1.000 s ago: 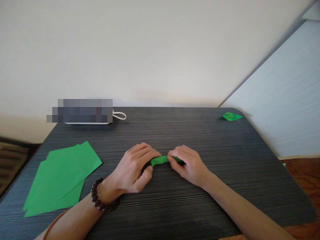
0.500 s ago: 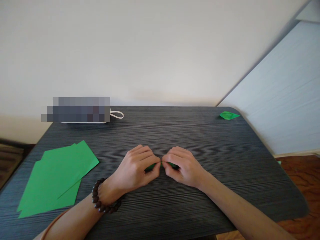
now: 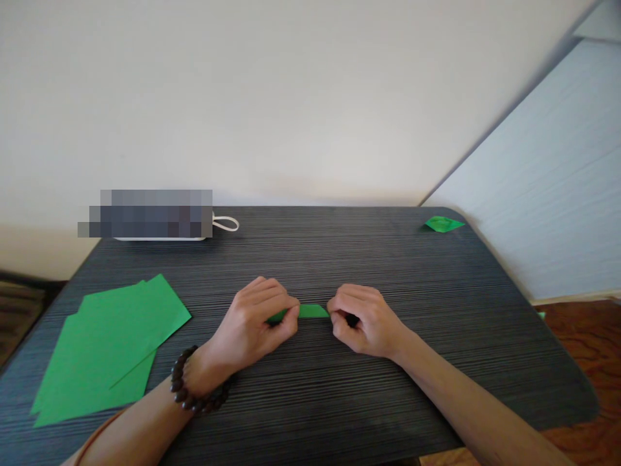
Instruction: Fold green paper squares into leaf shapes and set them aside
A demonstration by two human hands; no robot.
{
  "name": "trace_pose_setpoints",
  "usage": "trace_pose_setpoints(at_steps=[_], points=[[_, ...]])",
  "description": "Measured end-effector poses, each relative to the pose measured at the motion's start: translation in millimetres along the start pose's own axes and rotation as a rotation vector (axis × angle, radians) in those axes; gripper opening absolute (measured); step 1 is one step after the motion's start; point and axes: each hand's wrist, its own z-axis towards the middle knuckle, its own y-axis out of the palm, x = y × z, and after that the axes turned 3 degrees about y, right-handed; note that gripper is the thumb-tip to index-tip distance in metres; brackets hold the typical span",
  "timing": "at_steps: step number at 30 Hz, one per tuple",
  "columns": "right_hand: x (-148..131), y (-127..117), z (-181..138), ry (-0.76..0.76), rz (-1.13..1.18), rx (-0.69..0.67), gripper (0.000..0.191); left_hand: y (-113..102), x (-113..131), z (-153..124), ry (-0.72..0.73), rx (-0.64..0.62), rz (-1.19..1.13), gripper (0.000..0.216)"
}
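Observation:
A narrow folded strip of green paper [image 3: 311, 311] stretches between my two hands, above the middle of the dark table. My left hand [image 3: 259, 317] pinches it between thumb and forefinger, and part of the strip shows inside the curl of the fingers. At the strip's slanted right end, the thumb and forefinger of my right hand [image 3: 361, 318] are closed on the tip. A dark beaded bracelet [image 3: 180, 382] circles my left wrist.
Several green paper sheets [image 3: 109, 346] lie overlapping at the left of the table [image 3: 310, 259]. A folded green paper piece [image 3: 444, 224] rests in the far right corner. Near the wall, at the back left, stands a blurred-out box-like object [image 3: 155, 217] with a pale loop [image 3: 226, 223].
My left hand has shifted left and my right hand slightly right along the strip. More of the green paper is now visible between them.

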Motion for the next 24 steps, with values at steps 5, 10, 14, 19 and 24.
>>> trace_pose_setpoints(at_steps=[5, 10, 14, 19, 24], points=[[3.0, -2.8, -2.5, 0.061, 0.039, -0.003, 0.009, -6.8, -4.6, -1.6, -0.115, 0.022, -0.072, 0.014], [-2.5, 1.5, 0.6, 0.148, 0.100, -0.024, 0.006, -5.0, -3.2, -2.6, -0.121, 0.002, -0.102, 0.013], [-6.5, 2.0, 2.2, 0.214, 0.094, 0.001, 0.012, -6.2, -2.8, -2.4, -0.142, -0.045, -0.144, 0.014], [-7.5, 1.3, 3.9, 0.204, 0.182, 0.051, 0.017, -4.7, -2.1, -0.6, -0.245, -0.214, -0.223, 0.016], [-2.8, 1.9, 4.2, 0.307, 0.346, 0.180, 0.025, 1.1, 0.5, -1.5, -0.287, -0.238, -0.161, 0.034]])
